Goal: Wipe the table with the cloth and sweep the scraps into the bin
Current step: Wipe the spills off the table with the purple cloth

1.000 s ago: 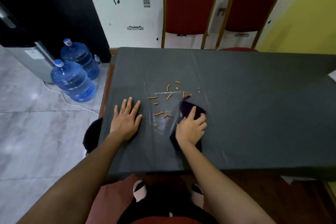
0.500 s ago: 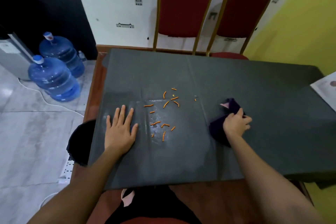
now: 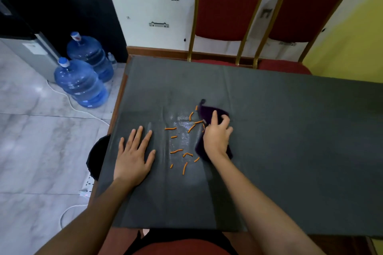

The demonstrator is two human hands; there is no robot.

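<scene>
A dark purple cloth lies on the grey-covered table, and my right hand presses down on it, gripping it. Several small orange scraps lie scattered on a wet patch just left of the cloth, some touching its left edge. Flat on the table, left of the scraps, rests my left hand with fingers spread and holding nothing. A black bin stands on the floor beside the table's left edge, mostly hidden by the tablecloth.
Two red chairs with gold frames stand behind the table's far edge. Two blue water bottles stand on the tiled floor at the left, by a white cable and a power strip.
My right hand has slid the cloth back leftward from the table's right part up to the scraps. My left hand has stayed flat in place.
</scene>
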